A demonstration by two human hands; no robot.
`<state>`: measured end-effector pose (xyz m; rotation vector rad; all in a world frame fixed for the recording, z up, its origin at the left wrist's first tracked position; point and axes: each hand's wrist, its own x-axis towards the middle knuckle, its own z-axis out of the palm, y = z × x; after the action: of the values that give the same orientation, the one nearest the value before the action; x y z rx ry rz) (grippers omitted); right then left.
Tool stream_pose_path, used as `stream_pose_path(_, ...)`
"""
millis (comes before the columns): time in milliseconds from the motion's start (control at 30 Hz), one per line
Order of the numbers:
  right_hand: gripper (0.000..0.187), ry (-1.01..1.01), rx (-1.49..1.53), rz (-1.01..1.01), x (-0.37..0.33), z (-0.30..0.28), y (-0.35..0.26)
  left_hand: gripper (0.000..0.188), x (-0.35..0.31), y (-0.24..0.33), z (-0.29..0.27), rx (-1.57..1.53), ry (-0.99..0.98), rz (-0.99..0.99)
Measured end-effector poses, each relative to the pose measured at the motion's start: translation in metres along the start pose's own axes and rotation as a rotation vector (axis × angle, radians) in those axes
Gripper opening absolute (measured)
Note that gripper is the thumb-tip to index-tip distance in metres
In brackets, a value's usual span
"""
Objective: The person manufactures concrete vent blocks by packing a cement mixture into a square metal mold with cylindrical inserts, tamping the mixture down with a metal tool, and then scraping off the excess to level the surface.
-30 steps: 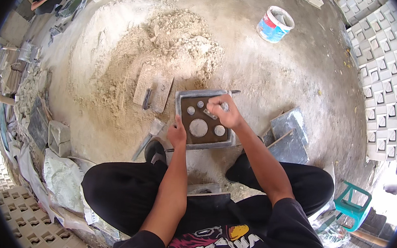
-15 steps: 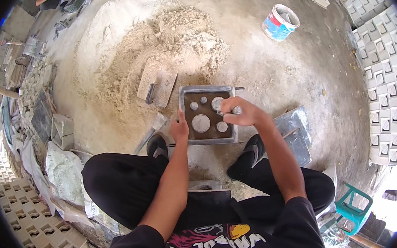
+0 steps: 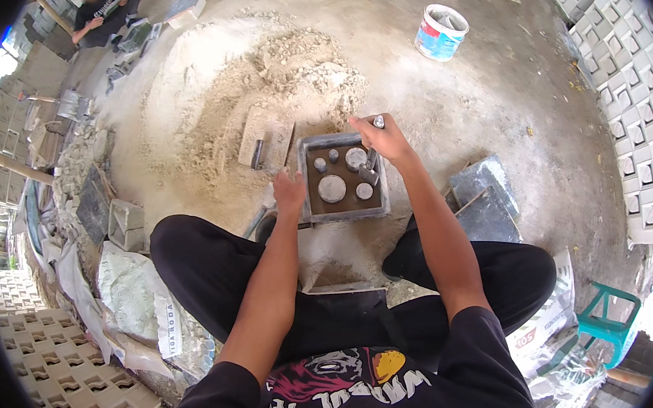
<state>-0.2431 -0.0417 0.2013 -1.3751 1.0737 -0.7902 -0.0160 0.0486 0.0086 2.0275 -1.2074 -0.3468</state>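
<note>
- Two bare hands work at a square grey metal mould tray (image 3: 342,180) that sits on the concrete floor (image 3: 507,88) just in front of the person's knees, at the near edge of a pale sand heap (image 3: 275,83).
- Inside the tray, a dark brown bed carries several round grey discs (image 3: 332,188) of different sizes, one large near the middle and smaller ones around it.
- The right hand (image 3: 383,137) is at the tray's far right corner, its fingers pinched around a thin upright metal rod (image 3: 378,123) whose tip shows above the knuckles.
- The left hand (image 3: 290,193) rests against the tray's left rim, fingers bent and pressed to the edge; whether they clasp the rim cannot be told.
- Just left of the tray, a flat rectangular trowel board (image 3: 267,137) dusted with sand lies on the heap's slope.
- To the right of the tray, dark grey flat slabs (image 3: 485,196) lean together on the floor beside the person's right leg.
- Well apart, toward the far edge of the floor, stands a white bucket with blue and red bands (image 3: 440,32).
- Patterned cast blocks (image 3: 645,115) are stacked along the right side.
- A small green plastic stool (image 3: 603,321) stands at the near right.
- Another person in a dark shirt (image 3: 107,6) crouches at the far left corner.
</note>
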Motion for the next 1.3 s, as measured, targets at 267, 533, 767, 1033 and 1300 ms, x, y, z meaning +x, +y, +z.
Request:
stream_pose_path(267,0.047,0.132,0.242,-0.122,-0.001,0.006,-0.07,0.054,0.033,0.072,-0.069,-0.162,-0.154,0.09)
stream_pose_path(533,0.046,-0.026,0.303,-0.267,-0.015,0.041,-0.099,0.045,-0.006,0.15,-0.09,0.107,-0.377,0.622)
stream_pose_path(767,0.043,0.026,0.259,-0.28,-0.017,0.055,-0.087,0.033,-0.024,0.132,-0.094,-0.162,-0.434,0.486)
stream_pose_path(1033,0.082,-0.127,-0.434,-0.072,0.001,0.068,-0.037,0.033,-0.008,0.058,-0.088,-0.11,-0.183,0.351)
stream_pose_path(1300,0.043,-0.173,-0.434,-0.145,0.046,0.141,0.063,0.023,0.025,-0.032,-0.081,-0.127,-0.032,-0.094)
